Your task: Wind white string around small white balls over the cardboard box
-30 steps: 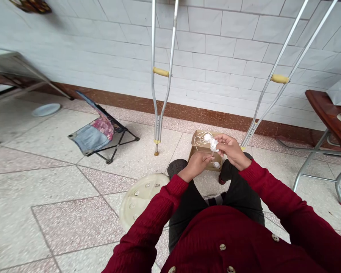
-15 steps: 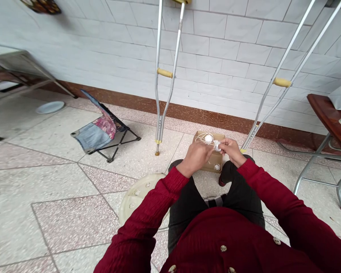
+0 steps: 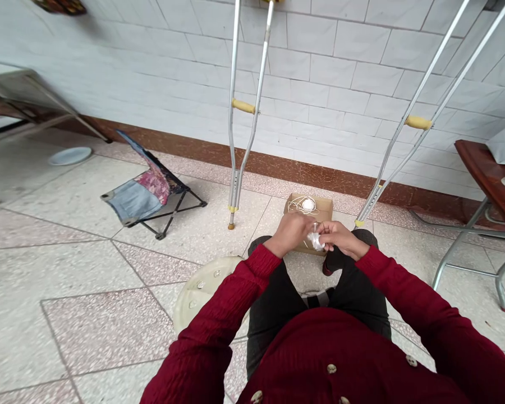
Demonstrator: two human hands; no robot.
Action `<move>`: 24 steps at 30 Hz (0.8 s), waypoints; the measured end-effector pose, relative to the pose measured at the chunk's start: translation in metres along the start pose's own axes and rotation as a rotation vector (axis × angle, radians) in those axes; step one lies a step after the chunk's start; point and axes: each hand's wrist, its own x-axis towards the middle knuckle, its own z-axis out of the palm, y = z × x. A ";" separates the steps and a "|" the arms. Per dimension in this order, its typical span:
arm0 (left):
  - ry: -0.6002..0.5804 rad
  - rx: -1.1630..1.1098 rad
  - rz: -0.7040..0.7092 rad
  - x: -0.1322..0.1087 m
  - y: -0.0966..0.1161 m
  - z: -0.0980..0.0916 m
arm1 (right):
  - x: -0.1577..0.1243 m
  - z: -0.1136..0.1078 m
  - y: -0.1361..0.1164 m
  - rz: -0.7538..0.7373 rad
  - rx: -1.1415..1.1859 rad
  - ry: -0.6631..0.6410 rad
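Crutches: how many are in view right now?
2. The first crutch leans on the tiled wall left of the cardboard box; the second crutch leans there to the box's right. Both tops run out of frame.

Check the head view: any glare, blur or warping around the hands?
Head view: soft even light, no glare, faint shadows on the floor. Head view: left hand, right hand and the white bundle between them are fairly sharp, its detail too small to read. Head view: wide-angle warping splays the crutches and bends the wall tiles.
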 end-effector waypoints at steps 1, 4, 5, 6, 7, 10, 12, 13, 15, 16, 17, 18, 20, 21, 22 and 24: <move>-0.008 0.038 0.020 0.002 0.002 -0.001 | 0.007 -0.003 0.003 -0.025 0.006 0.066; 0.014 0.140 -0.009 0.002 0.008 -0.001 | 0.021 -0.005 0.004 -0.167 0.068 0.227; 0.026 0.166 -0.026 0.000 0.009 -0.001 | 0.024 -0.003 0.003 -0.213 0.093 0.254; 0.034 0.185 -0.032 -0.004 0.010 0.000 | 0.026 -0.001 0.003 -0.249 0.113 0.271; 0.041 0.195 -0.026 -0.008 0.011 0.001 | 0.027 0.001 0.003 -0.270 0.128 0.282; 0.071 0.197 0.024 -0.023 0.013 0.005 | 0.029 0.007 0.005 -0.267 0.167 0.302; 0.110 0.187 0.032 -0.032 0.013 0.010 | 0.029 0.008 0.006 -0.245 0.197 0.290; 0.126 0.181 0.028 -0.035 0.013 0.013 | 0.027 0.008 0.006 -0.229 0.214 0.270; 0.142 0.165 0.018 -0.040 0.013 0.018 | 0.024 0.007 0.004 -0.195 0.246 0.217; 0.144 0.157 0.016 -0.041 0.012 0.021 | 0.021 0.006 0.002 -0.179 0.259 0.190; 0.144 0.152 0.018 -0.042 0.012 0.023 | 0.019 0.005 0.000 -0.164 0.267 0.163; 0.142 0.149 0.021 -0.042 0.011 0.024 | 0.016 0.004 -0.001 -0.148 0.271 0.138; 0.137 0.145 0.034 -0.043 0.010 0.025 | 0.013 0.000 -0.003 -0.111 0.270 0.094; 0.132 0.142 0.044 -0.043 0.010 0.024 | 0.012 -0.002 -0.003 -0.092 0.268 0.083; 0.129 0.140 0.053 -0.043 0.009 0.023 | 0.011 -0.004 -0.002 -0.077 0.267 0.084; 0.125 0.135 0.064 -0.045 0.008 0.020 | 0.010 -0.007 0.001 -0.056 0.269 0.104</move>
